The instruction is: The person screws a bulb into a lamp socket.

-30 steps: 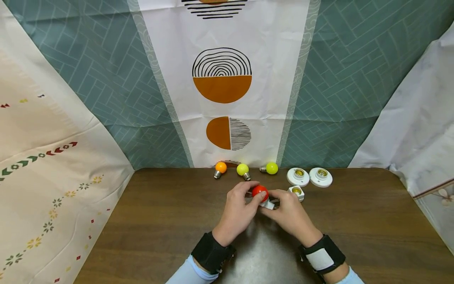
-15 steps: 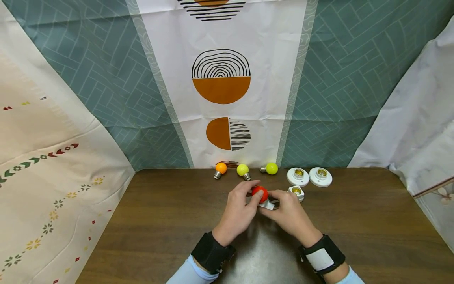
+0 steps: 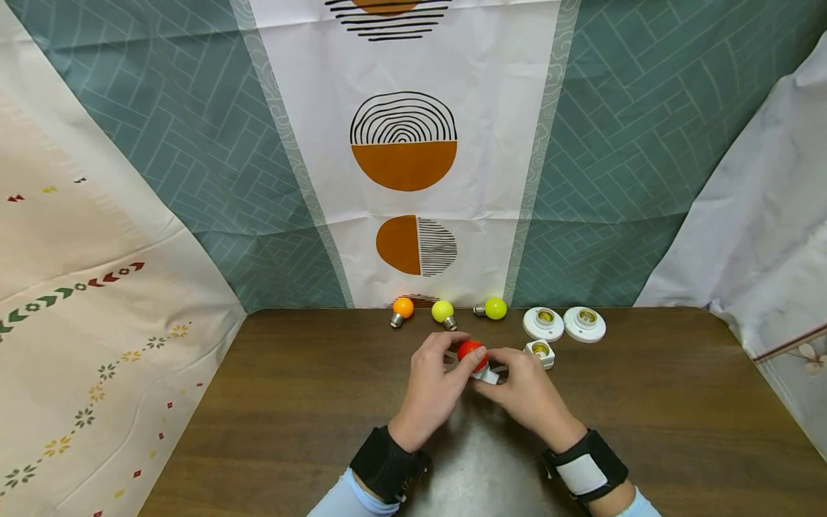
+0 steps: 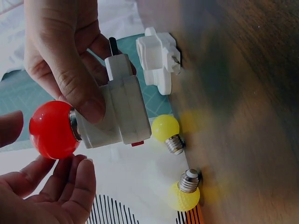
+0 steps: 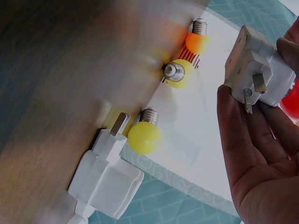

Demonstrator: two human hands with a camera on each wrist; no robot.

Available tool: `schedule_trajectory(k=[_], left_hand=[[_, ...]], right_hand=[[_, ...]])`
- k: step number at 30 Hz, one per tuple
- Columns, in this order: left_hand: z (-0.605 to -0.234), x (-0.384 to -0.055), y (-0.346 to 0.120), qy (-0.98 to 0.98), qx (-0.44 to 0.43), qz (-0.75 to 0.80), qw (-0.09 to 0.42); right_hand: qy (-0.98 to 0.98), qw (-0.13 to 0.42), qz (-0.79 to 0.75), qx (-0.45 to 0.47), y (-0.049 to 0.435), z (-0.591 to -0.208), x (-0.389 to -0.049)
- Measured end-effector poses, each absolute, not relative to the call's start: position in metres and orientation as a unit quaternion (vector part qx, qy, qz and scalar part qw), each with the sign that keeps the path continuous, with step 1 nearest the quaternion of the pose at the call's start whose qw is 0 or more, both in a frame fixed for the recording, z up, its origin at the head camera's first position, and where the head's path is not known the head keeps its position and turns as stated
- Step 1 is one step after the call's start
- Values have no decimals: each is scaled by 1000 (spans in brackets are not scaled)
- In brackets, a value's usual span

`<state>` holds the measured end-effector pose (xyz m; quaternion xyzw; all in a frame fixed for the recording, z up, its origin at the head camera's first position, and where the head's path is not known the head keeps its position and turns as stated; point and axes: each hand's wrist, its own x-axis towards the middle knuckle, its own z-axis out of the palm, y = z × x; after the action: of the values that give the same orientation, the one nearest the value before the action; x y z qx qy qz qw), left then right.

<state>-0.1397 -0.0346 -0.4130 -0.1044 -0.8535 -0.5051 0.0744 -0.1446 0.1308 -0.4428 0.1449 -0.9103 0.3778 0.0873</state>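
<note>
My left hand (image 3: 434, 380) holds a red light bulb (image 3: 470, 348) between thumb and fingers. My right hand (image 3: 531, 388) grips the white plug-in lamp socket (image 4: 117, 112) that the bulb sits in. A strip of the bulb's metal base shows at the socket's mouth in the left wrist view. Flat metal prongs (image 5: 259, 83) stick out of the socket in the right wrist view, and a small red switch (image 4: 137, 143) shows on its side. Both hands are above the table, close together. Part of the bulb is hidden by the left thumb in the head view.
An orange bulb (image 3: 403, 309), a yellow bulb (image 3: 442, 311) and a yellow-green bulb (image 3: 495, 309) lie along the table's back edge. Right of them stand two round white sockets (image 3: 584, 336). Another white plug-in socket (image 3: 546, 357) sits close to my right hand.
My left thumb and fingers have shifted slightly on the red bulb. The right hand and the lamp socket stay in nearly the same place.
</note>
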Motion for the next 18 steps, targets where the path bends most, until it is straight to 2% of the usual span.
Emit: schedule_trajectory(k=[8,18], left_hand=[[-416,-142,-34,-858,-119,-494,79],[-419,-145,-35,-861,-145,-484,55]], right_hand=[[-910,92,376,146,130,-444,-145],[-909,92,380,144,130,-448,-145]])
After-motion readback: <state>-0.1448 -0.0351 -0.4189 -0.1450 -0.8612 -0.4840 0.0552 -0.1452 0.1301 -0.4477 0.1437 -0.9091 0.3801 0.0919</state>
